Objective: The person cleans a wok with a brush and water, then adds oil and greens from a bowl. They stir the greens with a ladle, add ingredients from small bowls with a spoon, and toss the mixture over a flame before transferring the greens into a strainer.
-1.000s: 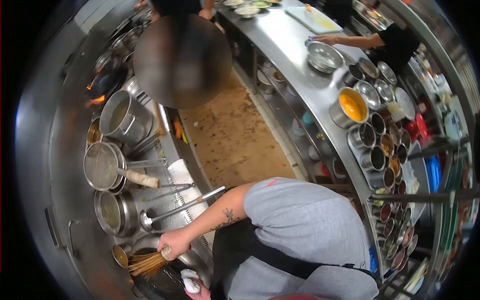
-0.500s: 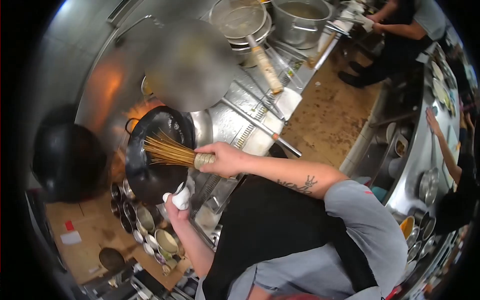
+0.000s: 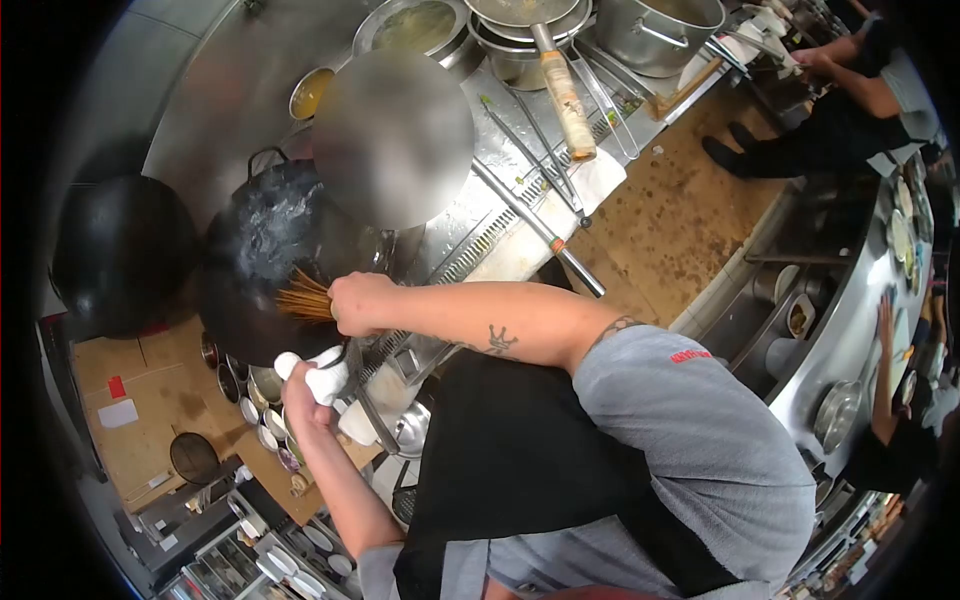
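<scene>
My right hand (image 3: pixel 365 303) is closed round the handle of a bamboo wok brush (image 3: pixel 304 298). Its bristles point into a black wok (image 3: pixel 235 310), where water (image 3: pixel 272 235) splashes and shines. My left hand (image 3: pixel 303 398) grips a folded white cloth (image 3: pixel 318 374) at the wok's near edge; the cloth hides whatever part of the wok it covers. At the wok's far side a loop handle (image 3: pixel 266 158) sticks up. A blurred grey round patch (image 3: pixel 395 140) covers part of the stove beside the wok.
Another black wok (image 3: pixel 125 255) stands to the left. Strainers with a wrapped handle (image 3: pixel 568 105), a large pot (image 3: pixel 660 35) and a metal bowl of yellow liquid (image 3: pixel 312 93) line the stove. A metal bar (image 3: pixel 540 228) juts over its edge. Co-workers (image 3: pixel 840 95) stand at right.
The wok, earlier tipped with flames beside it, now lies flatter and shows splashing water; the flames are out of sight. Both hands have shifted left in view, still holding brush and cloth.
</scene>
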`<state>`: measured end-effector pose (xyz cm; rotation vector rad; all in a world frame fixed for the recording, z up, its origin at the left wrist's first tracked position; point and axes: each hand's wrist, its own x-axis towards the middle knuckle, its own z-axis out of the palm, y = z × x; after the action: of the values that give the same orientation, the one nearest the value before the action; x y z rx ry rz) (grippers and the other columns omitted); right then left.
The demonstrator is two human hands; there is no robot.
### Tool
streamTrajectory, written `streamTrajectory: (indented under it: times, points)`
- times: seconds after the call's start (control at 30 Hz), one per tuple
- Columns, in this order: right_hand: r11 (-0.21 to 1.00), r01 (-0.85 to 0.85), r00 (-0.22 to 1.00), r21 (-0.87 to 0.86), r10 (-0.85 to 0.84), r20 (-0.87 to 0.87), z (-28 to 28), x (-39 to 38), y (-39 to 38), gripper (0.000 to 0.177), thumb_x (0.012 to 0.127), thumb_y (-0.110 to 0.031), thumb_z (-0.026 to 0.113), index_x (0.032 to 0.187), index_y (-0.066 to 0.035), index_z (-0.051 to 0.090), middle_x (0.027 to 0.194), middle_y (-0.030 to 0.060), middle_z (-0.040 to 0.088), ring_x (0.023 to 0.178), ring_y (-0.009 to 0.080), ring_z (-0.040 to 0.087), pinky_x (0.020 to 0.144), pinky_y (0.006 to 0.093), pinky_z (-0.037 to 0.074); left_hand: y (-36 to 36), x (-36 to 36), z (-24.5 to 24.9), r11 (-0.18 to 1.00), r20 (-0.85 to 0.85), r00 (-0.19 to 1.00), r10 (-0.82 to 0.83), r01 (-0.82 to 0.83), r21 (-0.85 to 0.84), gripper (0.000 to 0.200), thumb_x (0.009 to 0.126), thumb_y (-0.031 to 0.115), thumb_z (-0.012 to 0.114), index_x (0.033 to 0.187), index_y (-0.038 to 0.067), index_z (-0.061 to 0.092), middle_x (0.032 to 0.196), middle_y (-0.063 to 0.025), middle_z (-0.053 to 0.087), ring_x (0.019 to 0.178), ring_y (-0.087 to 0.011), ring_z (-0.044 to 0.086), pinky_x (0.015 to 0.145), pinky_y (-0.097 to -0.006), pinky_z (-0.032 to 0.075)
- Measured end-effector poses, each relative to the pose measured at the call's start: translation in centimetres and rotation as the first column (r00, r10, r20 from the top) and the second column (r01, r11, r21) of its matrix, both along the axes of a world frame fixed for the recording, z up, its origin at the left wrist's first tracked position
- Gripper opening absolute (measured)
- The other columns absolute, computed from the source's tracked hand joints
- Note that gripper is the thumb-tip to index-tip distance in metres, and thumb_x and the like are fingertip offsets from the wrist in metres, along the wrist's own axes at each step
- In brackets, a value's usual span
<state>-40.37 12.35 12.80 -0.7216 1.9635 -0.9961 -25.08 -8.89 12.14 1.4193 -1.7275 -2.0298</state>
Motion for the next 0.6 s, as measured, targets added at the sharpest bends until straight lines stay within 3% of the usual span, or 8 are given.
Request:
streamTrajectory:
  times: [0.07, 0.17, 0.2, 0.3, 0.33, 0.47, 0.57, 0.6]
  points:
    - [0.998, 0.057, 0.998, -0.014, -0.056, 0.025, -2.4, 0.2, -1.5, 0.038, 0.079, -0.02, 0.062, 0.115, -0.006, 0.068, 0.111, 0.0205, 0.068, 0.104, 0.0337, 0.066, 0.089, 0.0409, 0.053, 1.0, -0.7, 1.8, 0.996, 0.04, 0.999, 0.003, 0.001, -0.089, 0.016, 0.075, 0.004, 0.06, 0.088, -0.004, 0.057, 0.079, -0.012, 0.06, 0.065, -0.0253, 0.064, 0.06, -0.0378, 0.054]
    - [0.988, 0.07, 0.997, -0.139, -0.074, -0.019, -3.3, -0.7, -1.8, 0.042, 0.084, -0.025, 0.059, 0.122, -0.007, 0.065, 0.11, 0.0216, 0.068, 0.104, 0.0345, 0.066, 0.091, 0.041, 0.052, 0.7, -1.4, 3.0, 0.979, 0.068, 0.997, -0.029, 0.042, -0.201, 0.017, 0.075, 0.003, 0.059, 0.09, -0.003, 0.056, 0.08, -0.0103, 0.059, 0.066, -0.0245, 0.064, 0.06, -0.0384, 0.054]
    - [0.983, 0.122, 0.986, -0.14, -0.104, 0.127, -2.9, -0.8, -1.3, 0.048, 0.089, -0.034, 0.057, 0.13, -0.009, 0.06, 0.114, 0.0217, 0.066, 0.104, 0.0339, 0.066, 0.087, 0.0401, 0.055, 2.6, -2.3, 4.9, 0.97, 0.062, 0.997, -0.049, 0.062, -0.236, 0.017, 0.075, 0.001, 0.058, 0.091, 0.0, 0.056, 0.079, -0.0085, 0.058, 0.066, -0.0229, 0.063, 0.06, -0.0363, 0.053]
    - [0.92, 0.298, 0.934, -0.257, -0.224, 0.279, -6.2, -0.4, -3.3, 0.052, 0.091, -0.039, 0.058, 0.135, -0.012, 0.057, 0.12, 0.0185, 0.065, 0.099, 0.031, 0.068, 0.081, 0.0387, 0.057, 1.4, -3.4, 6.0, 0.92, 0.04, 0.986, -0.162, 0.165, -0.357, 0.015, 0.075, 0.0, 0.057, 0.09, 0.003, 0.056, 0.078, -0.0049, 0.057, 0.063, -0.0175, 0.059, 0.057, -0.0311, 0.047]
    - [0.913, 0.323, 0.876, -0.249, -0.188, 0.445, -5.0, -0.7, -2.3, 0.055, 0.092, -0.04, 0.059, 0.14, -0.015, 0.052, 0.113, 0.0146, 0.067, 0.087, 0.0267, 0.069, 0.065, 0.039, 0.059, 2.3, -4.2, 7.5, 0.9, 0.072, 0.978, -0.194, 0.207, -0.384, 0.015, 0.075, -0.001, 0.056, 0.089, 0.002, 0.056, 0.078, -0.0037, 0.057, 0.062, -0.0161, 0.057, 0.055, -0.0315, 0.046]
    - [0.867, 0.401, 0.54, -0.296, 0.037, 0.841, -3.4, -1.9, -0.6, 0.057, 0.096, -0.034, 0.059, 0.148, -0.02, 0.04, 0.094, 0.0102, 0.063, 0.062, 0.0185, 0.064, 0.04, 0.0338, 0.05, 2.9, -5.6, 10.1, 0.727, 0.183, 0.929, -0.321, 0.365, -0.582, 0.018, 0.077, 0.001, 0.054, 0.095, 0.001, 0.057, 0.081, -0.0023, 0.055, 0.07, -0.0152, 0.055, 0.063, -0.0306, 0.046]
    - [0.831, 0.439, 0.413, -0.343, 0.153, 0.898, -3.9, -1.9, -2.1, 0.055, 0.097, -0.034, 0.058, 0.148, -0.02, 0.04, 0.095, 0.0107, 0.063, 0.061, 0.0196, 0.064, 0.041, 0.0337, 0.051, 2.8, -5.2, 10.3, 0.482, 0.289, 0.895, -0.339, 0.429, -0.764, 0.023, 0.076, 0.002, 0.056, 0.099, 0.0, 0.057, 0.082, -0.0077, 0.061, 0.071, -0.0181, 0.058, 0.064, -0.0327, 0.047]
    - [0.86, 0.374, 0.406, -0.346, 0.184, 0.895, -2.3, -1.9, -1.5, 0.054, 0.099, -0.033, 0.056, 0.148, -0.021, 0.038, 0.096, 0.0104, 0.063, 0.065, 0.0199, 0.065, 0.043, 0.0328, 0.053, 3.3, -5.2, 10.4, 0.459, 0.269, 0.88, -0.391, 0.44, -0.772, 0.022, 0.076, 0.002, 0.057, 0.097, 0.0, 0.059, 0.083, -0.0094, 0.063, 0.07, -0.0196, 0.06, 0.065, -0.0335, 0.048]
